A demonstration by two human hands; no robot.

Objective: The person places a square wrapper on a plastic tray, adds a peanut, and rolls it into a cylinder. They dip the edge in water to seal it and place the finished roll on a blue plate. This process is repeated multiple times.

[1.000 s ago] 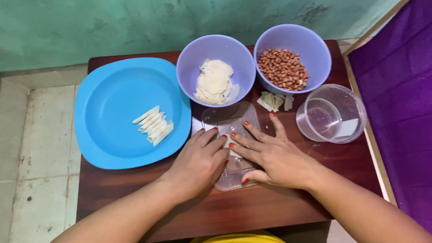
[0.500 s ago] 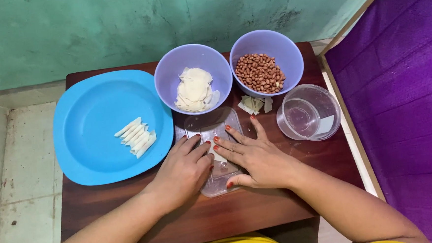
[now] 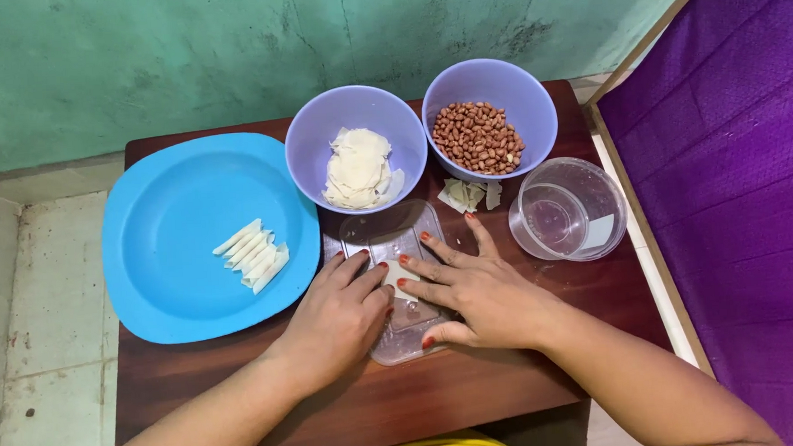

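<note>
My left hand (image 3: 336,315) and my right hand (image 3: 472,287) lie side by side on a clear plastic board (image 3: 397,241) in the middle of a small dark wooden table (image 3: 478,391). Their fingertips meet over a small white wrapper piece (image 3: 397,277) on the board and press it. Most of the piece is hidden under the fingers. Several rolled white sticks (image 3: 253,256) lie on a big blue plate (image 3: 171,226) to the left.
Behind the board stand a purple bowl of white wrappers (image 3: 357,166) and a purple bowl of peanuts (image 3: 482,137). A clear plastic container (image 3: 566,210) stands at the right, with white scraps (image 3: 466,194) beside it. Purple cloth (image 3: 737,160) borders the table's right side.
The view has shifted, so the table sits a little further left and lower in the picture. Both hands stay on the board, with fingers drawn closer over the white piece.
</note>
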